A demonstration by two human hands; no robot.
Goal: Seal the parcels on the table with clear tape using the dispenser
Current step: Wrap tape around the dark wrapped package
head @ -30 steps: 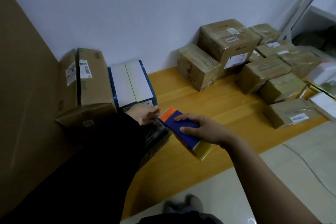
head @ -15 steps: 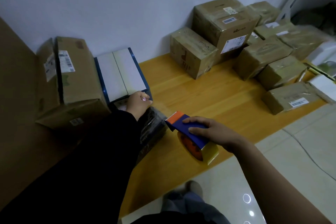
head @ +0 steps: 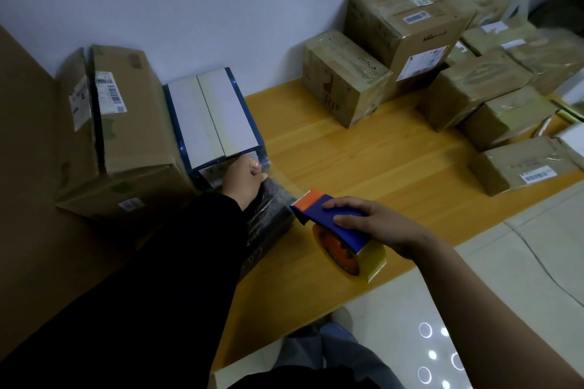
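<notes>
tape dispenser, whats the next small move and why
Probably swing the tape dispenser in the right hand down against the dark parcel, laying the clear strip flat. The left hand holds the tape end at the parcel's top, and the strip spans open air between them.

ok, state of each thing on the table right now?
left hand: pinches tape end on dark parcel
right hand: grips dispenser
tape: pulled out, taut, uncut
dark parcel: flat, film-wrapped
white box: flaps closed
brown boxes: taped shut, stacked at right
</notes>
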